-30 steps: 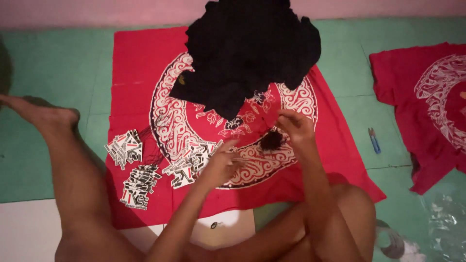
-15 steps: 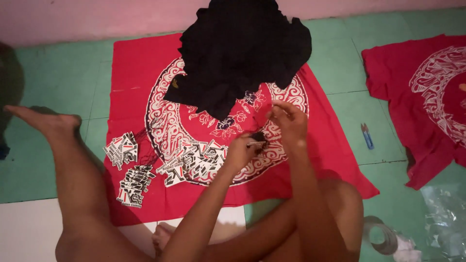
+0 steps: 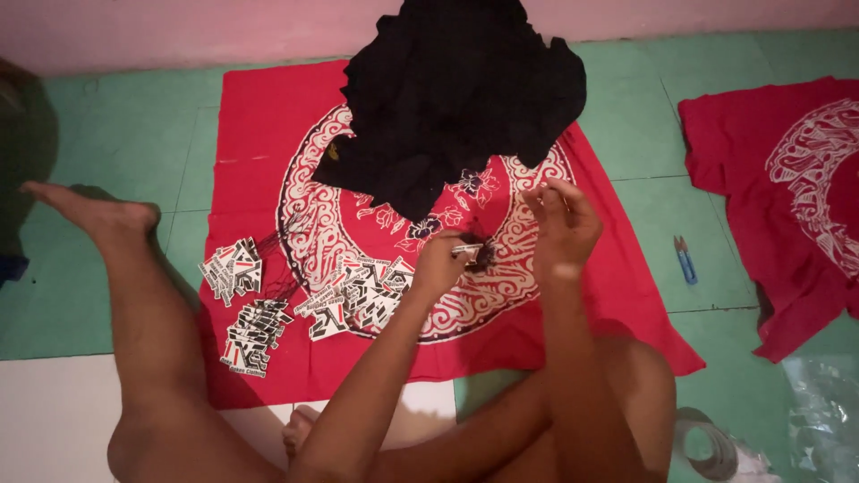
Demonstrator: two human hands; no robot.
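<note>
Head view: left hand (image 3: 440,265) pinches a white tag (image 3: 467,250); right hand (image 3: 562,224) loosely curled, beside black-and-white labels (image 3: 358,295).

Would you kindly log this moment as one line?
left hand: pinching small tag | right hand: raised, fingers curled | under: red cloth | near: black garment

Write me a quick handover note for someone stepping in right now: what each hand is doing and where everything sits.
Left hand: pinched on a small card tag beside a dark bundle of strings.
Right hand: raised just above the red cloth, fingers curled; whether it holds anything is unclear.
Black garment: heaped at the cloth's far side.
Printed tags: loose piles on the cloth's left part.
Blue snips: on the green floor to the right.
Done and left: cannot tell from here.
</note>
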